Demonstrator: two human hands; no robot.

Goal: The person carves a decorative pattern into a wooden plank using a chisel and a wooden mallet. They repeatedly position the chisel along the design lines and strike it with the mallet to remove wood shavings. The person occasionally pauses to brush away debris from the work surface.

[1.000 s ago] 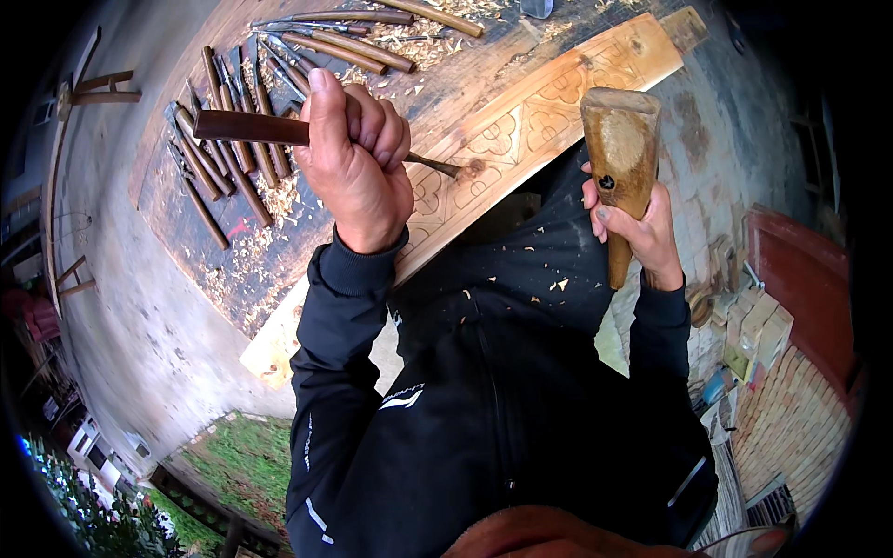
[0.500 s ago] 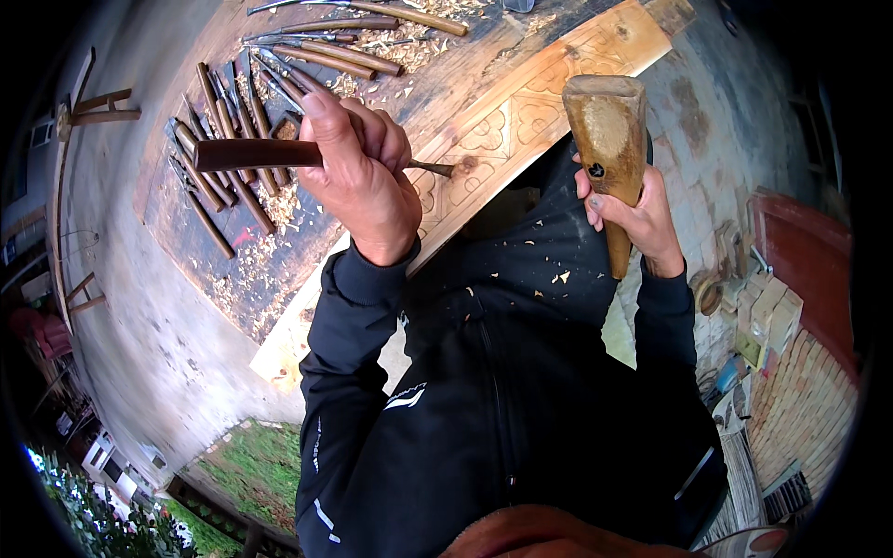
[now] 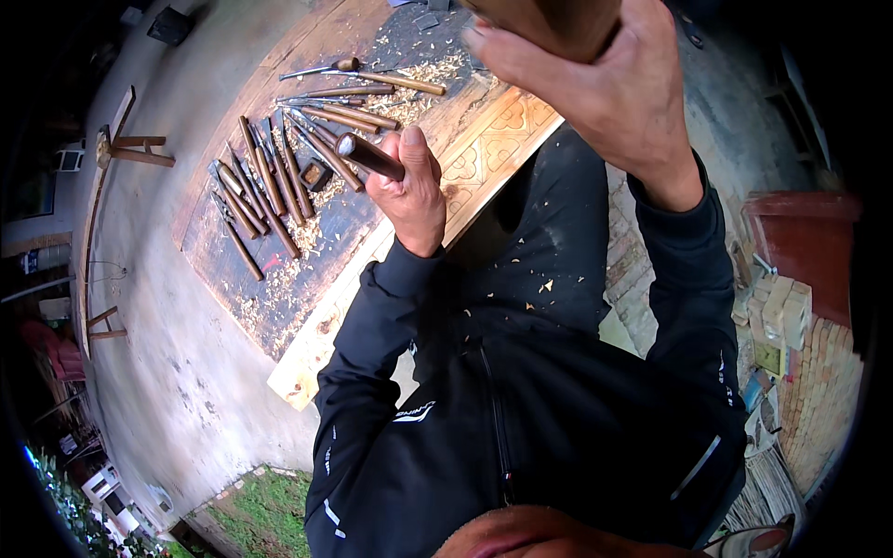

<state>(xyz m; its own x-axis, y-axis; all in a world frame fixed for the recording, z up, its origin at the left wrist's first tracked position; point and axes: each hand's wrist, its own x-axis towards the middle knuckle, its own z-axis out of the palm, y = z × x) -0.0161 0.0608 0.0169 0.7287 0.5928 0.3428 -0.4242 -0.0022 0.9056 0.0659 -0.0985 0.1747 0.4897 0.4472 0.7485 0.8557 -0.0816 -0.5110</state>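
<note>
My left hand [image 3: 415, 206] is wrapped round the dark wooden handle of a carving chisel [image 3: 374, 158]. The butt of the handle points up toward me, and the hand hides the blade. Beneath it lies a long pale board [image 3: 498, 139] carved with looping petal shapes. High at the upper right, close to the view, my right hand [image 3: 623, 98] grips a wooden mallet [image 3: 549, 26], which is cut off by the top edge. The mallet is above the board and apart from the chisel.
Several carving tools [image 3: 270, 177] with wooden handles lie left of the board on a dark worktable [image 3: 223, 270], among wood shavings [image 3: 307, 228]. A small dark box [image 3: 316, 175] sits beside them. A wooden bench [image 3: 98, 223] stands far left; stacked blocks [image 3: 779, 307] are at right.
My right hand has lifted the mallet up from beside my leg toward the top of the view. My left hand has tipped the chisel from nearly level to more upright.
</note>
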